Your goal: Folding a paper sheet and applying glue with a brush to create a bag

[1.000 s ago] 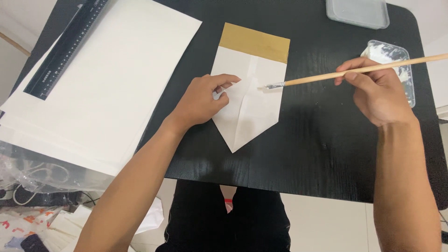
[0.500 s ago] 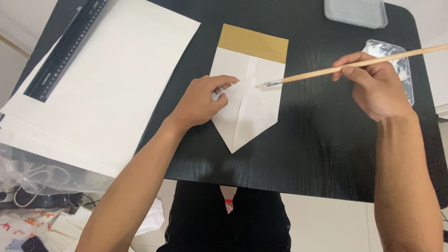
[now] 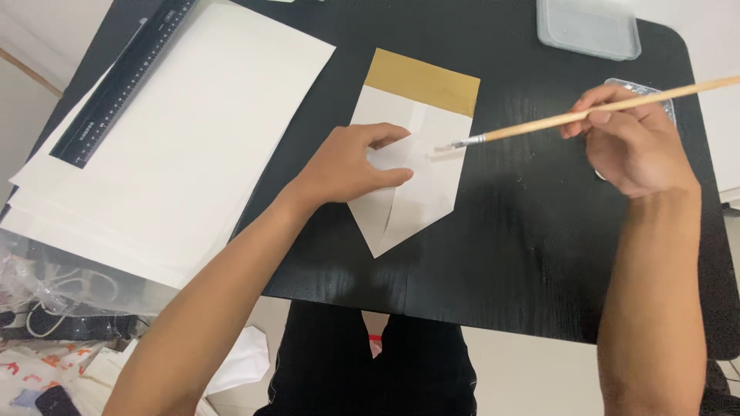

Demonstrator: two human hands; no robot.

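Head view: folded paper (image 3: pixel 412 166) lay on black table (image 3: pixel 509 254), pinned flat by spread left hand (image 3: pixel 351 166); brush (image 3: pixel 578 114) was pinched in right hand (image 3: pixel 632 142); flap could be smeared if pressure was eased

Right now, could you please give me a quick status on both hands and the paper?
Left hand flat on folded white, gold-banded paper. Right hand holds thin wooden brush, tip at paper. Nothing between.
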